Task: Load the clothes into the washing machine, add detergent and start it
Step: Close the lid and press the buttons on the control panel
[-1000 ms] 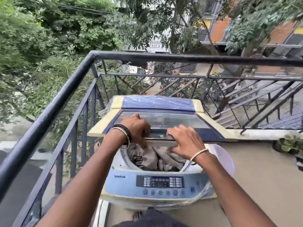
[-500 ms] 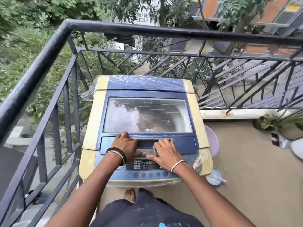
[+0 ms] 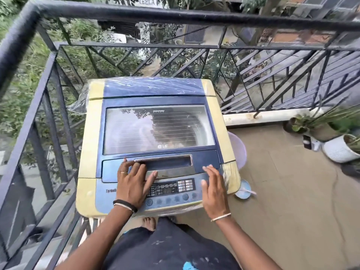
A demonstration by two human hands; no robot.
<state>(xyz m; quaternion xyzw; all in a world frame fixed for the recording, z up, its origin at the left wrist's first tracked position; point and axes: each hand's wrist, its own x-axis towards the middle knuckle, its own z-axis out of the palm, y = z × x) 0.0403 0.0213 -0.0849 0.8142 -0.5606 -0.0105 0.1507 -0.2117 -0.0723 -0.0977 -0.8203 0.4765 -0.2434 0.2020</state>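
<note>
Open balcony in soft daylight, seen from my head view.

I see a dark metal railing (image 3: 175, 16) with diagonal bars closing the far and left sides, and its far run stands on a pale kerb (image 3: 268, 116). The floor (image 3: 292, 201) is beige tile, evenly lit. On the right near the kerb stand potted plants: a dark pot (image 3: 296, 127) and, closer to me, a white pot (image 3: 339, 151) with long green leaves above them. Beyond the bars, green foliage (image 3: 19, 84) fills the left, a reddish building wall (image 3: 296, 37) shows on the upper right, and a sign (image 3: 149, 1) reads "LEELA" at the top.
</note>
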